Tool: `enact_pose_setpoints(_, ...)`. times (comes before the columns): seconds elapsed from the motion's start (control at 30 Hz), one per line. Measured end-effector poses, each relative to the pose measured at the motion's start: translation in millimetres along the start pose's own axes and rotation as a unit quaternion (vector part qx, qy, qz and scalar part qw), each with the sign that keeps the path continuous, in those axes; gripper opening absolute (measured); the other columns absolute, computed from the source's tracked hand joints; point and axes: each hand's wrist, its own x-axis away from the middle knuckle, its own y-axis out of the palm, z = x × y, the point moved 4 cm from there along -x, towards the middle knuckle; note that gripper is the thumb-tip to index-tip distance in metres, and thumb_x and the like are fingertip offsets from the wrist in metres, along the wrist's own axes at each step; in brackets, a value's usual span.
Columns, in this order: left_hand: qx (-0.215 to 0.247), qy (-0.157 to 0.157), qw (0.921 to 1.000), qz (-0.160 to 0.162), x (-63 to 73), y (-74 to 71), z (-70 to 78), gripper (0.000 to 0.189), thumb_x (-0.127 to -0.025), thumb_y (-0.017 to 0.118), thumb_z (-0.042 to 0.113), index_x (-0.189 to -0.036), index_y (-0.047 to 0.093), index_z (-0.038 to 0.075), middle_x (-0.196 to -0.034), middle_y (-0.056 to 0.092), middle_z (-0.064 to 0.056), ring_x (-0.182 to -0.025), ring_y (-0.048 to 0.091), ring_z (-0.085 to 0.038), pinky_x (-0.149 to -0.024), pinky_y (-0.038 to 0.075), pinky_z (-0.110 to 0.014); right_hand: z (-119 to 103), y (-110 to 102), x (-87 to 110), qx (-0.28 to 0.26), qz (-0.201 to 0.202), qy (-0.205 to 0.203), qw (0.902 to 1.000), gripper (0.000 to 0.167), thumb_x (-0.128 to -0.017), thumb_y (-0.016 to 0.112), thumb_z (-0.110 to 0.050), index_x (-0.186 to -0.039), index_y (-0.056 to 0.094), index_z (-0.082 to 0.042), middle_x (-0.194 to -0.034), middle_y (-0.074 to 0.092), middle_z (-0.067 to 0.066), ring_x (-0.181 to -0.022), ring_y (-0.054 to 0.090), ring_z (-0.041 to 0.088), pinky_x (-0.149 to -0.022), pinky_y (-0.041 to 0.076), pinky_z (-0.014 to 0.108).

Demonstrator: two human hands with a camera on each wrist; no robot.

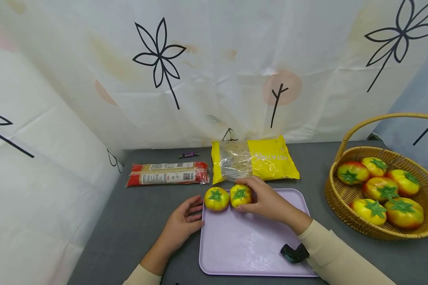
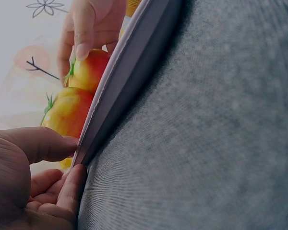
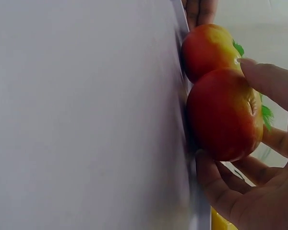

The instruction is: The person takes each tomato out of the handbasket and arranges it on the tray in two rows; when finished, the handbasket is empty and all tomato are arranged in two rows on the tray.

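Right hand [image 1: 262,200] grips one tomato [image 1: 240,195] right of corner tomato [image 1: 216,199], tray [image 1: 242,241] far edge; relaxed left hand [image 1: 182,221] at left edge.

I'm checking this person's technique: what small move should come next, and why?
Perhaps the right hand should release its gripped fruit, since that appears to rest on the purple tray, beside another fruit; more fruits sit in the basket.

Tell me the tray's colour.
The tray is pale purple, seen best in the head view.
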Motion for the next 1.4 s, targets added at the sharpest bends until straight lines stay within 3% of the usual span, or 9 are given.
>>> enact_pose_setpoints(0.2, 0.001, -0.002, 1.0000, 0.000, -0.7, -0.4, -1.3, 0.076, -0.091, 0.081, -0.008, -0.159, 0.048, -0.003, -0.157, 0.053, -0.021, -0.137, 0.058, -0.037, -0.103, 0.057, -0.035, -2, -10, 4.7, -0.034, 0.008, -0.008, 0.9994, 0.069, -0.094, 0.090, -0.027, -0.151, 0.058, -0.005, -0.145, 0.058, 0.011, -0.125, 0.059, 0.032, -0.094, 0.062, 0.045)
enact_pose_setpoints(0.47, 0.000, -0.003, 1.0000, 0.002, -1.5, -0.5, -1.7, 0.077, -0.091, 0.081, -0.007, -0.160, 0.048, -0.003, -0.156, 0.054, -0.021, -0.137, 0.058, -0.036, -0.103, 0.057, -0.035, -1, -23, 15.1, -0.062, 0.014, -0.011, 0.9979, 0.068, -0.101, 0.083, -0.026, -0.156, 0.053, -0.003, -0.153, 0.055, 0.017, -0.133, 0.057, 0.041, -0.097, 0.059, 0.052)
enact_pose_setpoints(0.6, 0.002, -0.003, 1.0000, 0.001, -1.5, -0.3, -2.3, 0.077, -0.091, 0.081, -0.008, -0.160, 0.048, -0.003, -0.156, 0.053, -0.022, -0.138, 0.058, -0.037, -0.103, 0.057, -0.035, -1, -32, 26.0, -0.079, 0.025, -0.026, 0.9962, 0.056, -0.107, 0.073, -0.021, -0.156, 0.053, -0.001, -0.153, 0.056, 0.020, -0.132, 0.058, 0.045, -0.099, 0.057, 0.054)
enact_pose_setpoints(0.73, 0.001, -0.006, 1.0000, 0.004, -1.1, -0.3, -2.8, 0.076, -0.090, 0.081, -0.009, -0.159, 0.049, -0.002, -0.156, 0.054, -0.021, -0.137, 0.058, -0.036, -0.103, 0.057, -0.035, 0, -44, 37.1, -0.113, 0.024, -0.036, 0.9927, 0.046, -0.113, 0.060, -0.016, -0.155, 0.051, 0.000, -0.153, 0.054, 0.024, -0.130, 0.059, 0.043, -0.097, 0.060, 0.049)
enact_pose_setpoints(0.93, 0.001, -0.008, 0.9999, 0.007, -0.4, 0.2, -2.4, 0.076, -0.091, 0.082, -0.008, -0.160, 0.049, -0.001, -0.156, 0.054, -0.020, -0.137, 0.058, -0.035, -0.103, 0.057, -0.035, 0, -68, 53.6, -0.166, 0.022, -0.075, 0.9830, 0.043, -0.117, 0.039, -0.009, -0.157, 0.045, 0.007, -0.152, 0.048, 0.033, -0.128, 0.062, 0.027, -0.089, 0.062, 0.037)
enact_pose_setpoints(1.1, 0.001, -0.008, 1.0000, 0.006, -0.6, 0.5, -1.9, 0.076, -0.091, 0.082, -0.008, -0.159, 0.049, -0.001, -0.156, 0.054, -0.019, -0.137, 0.058, -0.035, -0.103, 0.057, -0.036, 1, -88, 71.0, -0.195, 0.031, -0.089, 0.9762, 0.047, -0.120, 0.028, -0.019, -0.160, 0.044, 0.000, -0.152, 0.050, 0.022, -0.130, 0.059, 0.029, -0.092, 0.058, 0.038)
enact_pose_setpoints(1.4, -0.003, -0.008, 0.9999, 0.007, 0.0, 0.4, -0.3, 0.076, -0.091, 0.082, -0.008, -0.159, 0.049, -0.001, -0.156, 0.054, -0.020, -0.137, 0.058, -0.036, -0.103, 0.057, -0.036, 15, -123, 94.6, -0.286, 0.010, -0.150, 0.9464, 0.062, -0.120, 0.016, -0.035, -0.167, 0.031, 0.003, -0.157, 0.049, 0.017, -0.138, 0.052, 0.029, -0.102, 0.053, 0.040)
